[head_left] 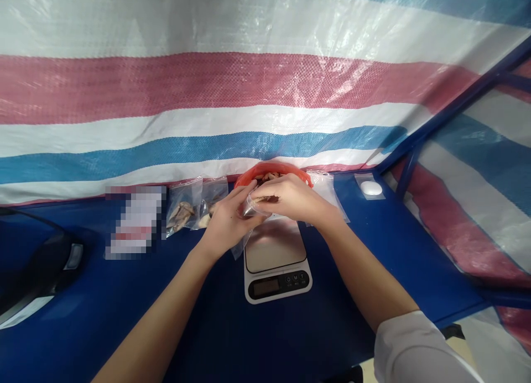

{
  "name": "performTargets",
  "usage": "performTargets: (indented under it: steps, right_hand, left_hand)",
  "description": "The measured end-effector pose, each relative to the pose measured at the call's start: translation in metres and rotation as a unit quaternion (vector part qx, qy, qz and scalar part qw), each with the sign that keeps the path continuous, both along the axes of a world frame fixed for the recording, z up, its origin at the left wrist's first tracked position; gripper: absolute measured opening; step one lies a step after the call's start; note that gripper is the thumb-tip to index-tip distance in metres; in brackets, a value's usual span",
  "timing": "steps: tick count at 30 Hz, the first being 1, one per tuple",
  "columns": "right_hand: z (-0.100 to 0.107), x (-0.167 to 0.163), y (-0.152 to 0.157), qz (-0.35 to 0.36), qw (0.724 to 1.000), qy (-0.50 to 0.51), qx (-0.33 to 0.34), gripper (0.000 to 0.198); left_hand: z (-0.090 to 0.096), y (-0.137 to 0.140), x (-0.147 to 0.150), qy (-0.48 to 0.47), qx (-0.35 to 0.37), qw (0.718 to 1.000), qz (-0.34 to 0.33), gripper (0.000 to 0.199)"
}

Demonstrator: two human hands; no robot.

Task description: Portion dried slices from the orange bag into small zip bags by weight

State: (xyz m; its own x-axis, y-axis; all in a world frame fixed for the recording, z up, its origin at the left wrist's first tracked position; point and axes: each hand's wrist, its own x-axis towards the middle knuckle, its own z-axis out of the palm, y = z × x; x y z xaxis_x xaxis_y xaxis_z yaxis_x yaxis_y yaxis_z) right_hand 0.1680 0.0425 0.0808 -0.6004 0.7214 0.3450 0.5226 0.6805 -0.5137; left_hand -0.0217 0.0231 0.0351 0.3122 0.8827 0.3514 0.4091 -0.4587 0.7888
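My left hand (227, 220) grips a clear plastic bag (250, 205) by its opening, above the back of a kitchen scale (276, 245). My right hand (286, 198) is closed at the bag's mouth, with brown dried pieces (271, 198) showing under its fingers. They look like dried mushroom, though the kind is hard to tell. Right behind my hands sits a red plastic bag (245, 176) holding more brown pieces, partly hidden by my right hand. The scale's display looks dark.
Filled clear zip bags (181, 214) lie to the left, beside a blurred-out packet (135, 223). At right are flat clear bags (326, 189) and a white oval object (371, 188) on a small bag. A black device (45, 267) stands far left on the blue table (332, 328). Striped sheeting (207, 84) rises behind.
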Motion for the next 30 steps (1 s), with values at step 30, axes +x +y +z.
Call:
performTargets:
  steps: [30]
  right_hand:
    - [-0.042, 0.071, -0.035, -0.044, 0.927, 0.307, -0.211, 0.025]
  left_hand:
    - [-0.029, -0.037, -0.006, 0.128, 0.114, 0.985, 0.034, 0.067]
